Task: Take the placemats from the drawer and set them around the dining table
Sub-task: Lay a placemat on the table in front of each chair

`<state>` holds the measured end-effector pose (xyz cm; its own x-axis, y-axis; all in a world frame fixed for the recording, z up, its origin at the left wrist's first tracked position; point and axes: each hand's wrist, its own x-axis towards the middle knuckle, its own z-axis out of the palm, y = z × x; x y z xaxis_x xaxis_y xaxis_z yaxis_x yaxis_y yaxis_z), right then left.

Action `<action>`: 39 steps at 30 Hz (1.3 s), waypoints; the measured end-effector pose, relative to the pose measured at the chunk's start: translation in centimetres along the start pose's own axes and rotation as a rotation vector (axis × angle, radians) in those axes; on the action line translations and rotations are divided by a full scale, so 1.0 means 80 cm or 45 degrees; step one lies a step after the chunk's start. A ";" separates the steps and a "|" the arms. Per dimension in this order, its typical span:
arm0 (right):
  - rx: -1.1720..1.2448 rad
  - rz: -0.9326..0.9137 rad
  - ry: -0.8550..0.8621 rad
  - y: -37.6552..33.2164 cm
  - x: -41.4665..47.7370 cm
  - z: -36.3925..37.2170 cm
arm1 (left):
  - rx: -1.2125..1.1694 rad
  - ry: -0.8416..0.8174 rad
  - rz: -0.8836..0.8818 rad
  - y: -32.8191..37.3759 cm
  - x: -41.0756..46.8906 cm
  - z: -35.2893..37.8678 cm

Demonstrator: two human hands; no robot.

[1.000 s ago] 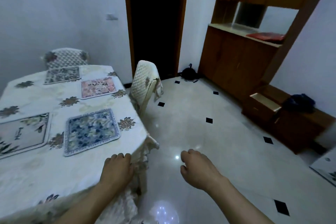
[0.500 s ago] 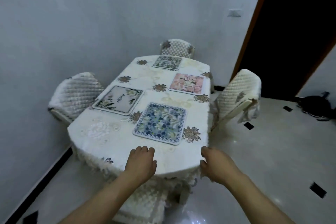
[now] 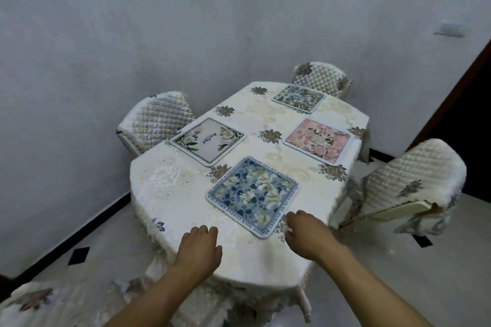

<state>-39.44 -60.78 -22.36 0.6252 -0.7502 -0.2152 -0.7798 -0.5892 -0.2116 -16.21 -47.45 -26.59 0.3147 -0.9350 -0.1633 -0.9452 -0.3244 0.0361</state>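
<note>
Your left hand (image 3: 199, 247) lies palm down on the tablecloth near the front edge of the bench (image 3: 170, 194), fingers loosely curled and holding nothing. Your right hand (image 3: 308, 233) hovers over or rests on the cloth just beside the near corner of the blue floral placemat (image 3: 252, 194), fingers bent inward; it grips nothing that can be seen, though whether the fingertips touch the mat's edge is hard to tell.

That blue mat lies directly ahead, between your two hands and a little beyond them, turned so one corner points toward you. Your right hand is the nearer one, so any straightening would probably fall to it.

Farther out, the white floral placemat (image 3: 207, 141) sits ahead to the left, the pink placemat (image 3: 321, 141) ahead to the right, and the green-patterned placemat (image 3: 299, 97) at the far end. All four lie flat and apart from each other, each by a quilted chair (image 3: 156, 117). Nothing stands between your hands and the mats. The setting looks essentially complete.
</note>
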 end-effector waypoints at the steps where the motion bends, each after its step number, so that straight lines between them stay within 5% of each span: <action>1: -0.007 0.000 -0.020 0.007 0.013 0.000 | -0.026 -0.008 -0.019 0.004 0.017 0.005; 8: -0.018 0.090 -0.165 0.081 0.110 0.004 | -0.481 -0.214 -0.232 0.040 0.120 0.060; 16: 0.067 0.201 -0.353 0.163 0.232 0.036 | -1.232 -0.438 -0.921 0.095 0.181 0.106; 26: 0.248 0.227 -0.385 0.233 0.375 0.073 | -1.772 -0.256 -1.750 0.164 0.220 0.120; 32: 0.521 0.378 -0.401 0.252 0.402 0.092 | -1.657 -0.285 -1.673 0.188 0.222 0.117; 39: 0.421 0.151 -0.513 0.237 0.382 0.088 | -1.259 -0.169 -1.397 0.139 0.181 0.103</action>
<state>-34.93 -92.76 -39.67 0.5465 -0.5930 -0.5913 -0.8350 -0.3324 -0.4385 -22.92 -63.40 -36.67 0.7536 -0.1627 -0.6369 0.2114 -0.8575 0.4691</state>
